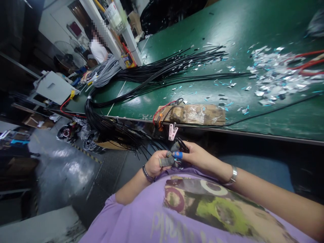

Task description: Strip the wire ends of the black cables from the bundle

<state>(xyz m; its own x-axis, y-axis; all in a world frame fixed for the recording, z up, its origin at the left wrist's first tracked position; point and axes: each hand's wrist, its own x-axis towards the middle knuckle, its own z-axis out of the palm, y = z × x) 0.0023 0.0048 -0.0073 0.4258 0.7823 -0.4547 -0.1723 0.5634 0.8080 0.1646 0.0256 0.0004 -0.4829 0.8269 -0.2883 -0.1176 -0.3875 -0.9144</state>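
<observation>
In front of my belly, my left hand (160, 163), with grey covers on its fingers, is closed on the end of a black cable. Thin coloured wires (178, 161) stick out of that end, between my two hands. My right hand (196, 154), blue tape around its thumb, is closed on a black-handled hand tool (182, 145); its working end is hidden by my fingers. The two hands touch or nearly touch. A bundle of black cables (101, 123) hangs over the table edge to the left of them.
A worn wooden block (202, 114) with a pink clip (173, 132) sits at the green table's (273, 125) near edge. Foil scraps (278, 77) and red-handled tools (310, 64) lie right. Grey cable coils (107, 74), a post (131, 37) and a person (98, 50) are farther off.
</observation>
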